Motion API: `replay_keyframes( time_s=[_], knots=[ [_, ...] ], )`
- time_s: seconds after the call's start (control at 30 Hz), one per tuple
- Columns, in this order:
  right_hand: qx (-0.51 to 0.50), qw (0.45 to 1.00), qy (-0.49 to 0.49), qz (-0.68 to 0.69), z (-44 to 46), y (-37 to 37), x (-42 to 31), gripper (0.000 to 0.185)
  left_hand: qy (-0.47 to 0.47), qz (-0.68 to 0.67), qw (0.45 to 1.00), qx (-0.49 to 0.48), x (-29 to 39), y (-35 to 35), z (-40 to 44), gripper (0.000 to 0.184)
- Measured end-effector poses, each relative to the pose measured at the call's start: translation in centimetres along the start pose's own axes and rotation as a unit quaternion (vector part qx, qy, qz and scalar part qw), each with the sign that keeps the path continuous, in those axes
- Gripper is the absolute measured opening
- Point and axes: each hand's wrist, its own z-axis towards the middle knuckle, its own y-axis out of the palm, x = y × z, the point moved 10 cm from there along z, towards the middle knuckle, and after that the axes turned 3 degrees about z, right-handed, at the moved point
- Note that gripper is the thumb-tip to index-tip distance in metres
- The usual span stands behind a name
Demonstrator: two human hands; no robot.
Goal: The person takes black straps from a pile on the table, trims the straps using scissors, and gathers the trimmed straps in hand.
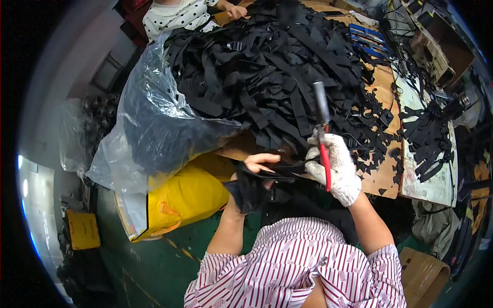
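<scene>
My left hand (259,163) is partly wrapped in black material around the palm and wrist, with bare fingertips showing. Its fingers pinch black webbing straps (282,177) in front of my body. On my right hand (336,167) is a white knitted glove, closed around a red-handled tool (326,161). That tool points away from me, its long grey metal end (321,100) over the heap of black straps (267,82); its exact kind is unclear. The held straps reach close to the gloved fingers, and whether those fingers also grip them is hidden.
A clear plastic sheet (149,113) hangs off the table's left side above a yellow bag (187,200). Strap scraps lie on the wooden table (385,87) and a pale board (447,179). Opposite, another person's hand (236,11) touches the heap. A cardboard box (421,274) stands lower right.
</scene>
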Motion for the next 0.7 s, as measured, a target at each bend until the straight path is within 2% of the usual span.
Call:
replay_keyframes(
  time_s=[0.03,0.07,0.1,0.13,0.17,0.2,0.23,0.27,0.3,0.37,0.4,0.47,0.5,0.53,0.6,0.63,0.67,0.7],
  knots=[
    [0.027,1.0,-0.005,0.01,-0.1,-0.6,0.1,0.055,0.002,-0.059,0.997,0.049,-1.2,-0.7,-0.8,0.022],
    [0.054,0.998,-0.011,0.02,-0.1,-1.4,0.0,0.056,-0.035,-0.167,0.985,0.023,-2.2,-0.8,-1.1,0.02],
    [0.075,0.993,0.023,0.086,0.3,-2.1,0.5,0.059,-0.047,-0.115,0.992,0.014,-1.5,-0.8,-1.4,0.017],
    [0.083,0.994,0.013,0.072,0.1,-2.2,0.1,0.059,-0.103,-0.112,0.988,-0.02,-2.5,0.1,-2.1,0.014],
    [0.091,0.994,0.004,0.058,-0.2,-2.2,-0.1,0.06,-0.116,-0.147,0.982,-0.012,-3.3,1.2,-3.0,0.014],
    [0.101,0.994,-0.009,0.051,-0.3,-2.3,-0.2,0.059,-0.128,-0.169,0.977,0.019,-3.3,2.1,-3.7,0.022],
    [0.114,0.992,-0.008,0.046,-0.6,-2.2,0.0,0.058,-0.194,-0.191,0.962,-0.006,-4.8,3.8,-4.3,0.045],
    [0.128,0.991,-0.007,0.04,-1.0,-2.2,0.2,0.057,-0.171,-0.182,0.968,-0.031,-4.5,5.0,-3.8,0.057],
    [0.13,0.991,-0.006,0.021,-1.4,-2.0,0.2,0.056,-0.253,-0.491,0.833,0.025,-5.9,7.1,-4.5,0.061],
    [0.136,0.99,-0.004,0.046,-2.0,-1.7,0.5,0.055,-0.223,-0.564,0.795,0.007,-5.2,8.6,-3.2,0.061],
    [0.133,0.988,0.008,0.081,-2.2,-1.6,1.0,0.055,-0.276,-0.56,0.781,-0.028,-6.2,9.8,-3.5,0.059],
    [0.137,0.986,0.007,0.092,-2.7,-1.9,0.8,0.055,-0.309,-0.536,0.781,-0.08,-6.1,11.2,-3.1,0.059],
    [0.129,0.987,-0.005,0.095,-2.8,-2.1,0.8,0.056,-0.31,-0.558,0.765,-0.08,-6.5,11.5,-3.2,0.046],
    [0.134,0.986,-0.008,0.095,-2.9,-2.3,0.8,0.056,-0.31,-0.558,0.765,-0.084,-6.6,11.8,-3.3,0.046],
    [0.137,0.984,-0.031,0.106,-3.2,-2.6,0.3,0.057,-0.224,-0.435,0.869,-0.073,-6.2,10.9,-3.2,0.054],
    [0.139,0.984,-0.033,0.107,-3.3,-2.7,0.1,0.057,-0.245,-0.433,0.866,-0.059,-9.0,10.9,-5.5,0.052],
    [0.148,0.984,-0.031,0.096,-3.5,-2.9,0.0,0.059,-0.319,-0.463,0.827,0.008,-8.3,10.5,-4.7,0.033],
    [0.156,0.984,-0.029,0.085,-3.7,-3.2,-0.2,0.06,-0.389,-0.488,0.778,0.076,-7.1,10.3,-4.1,0.031]
  ],
)
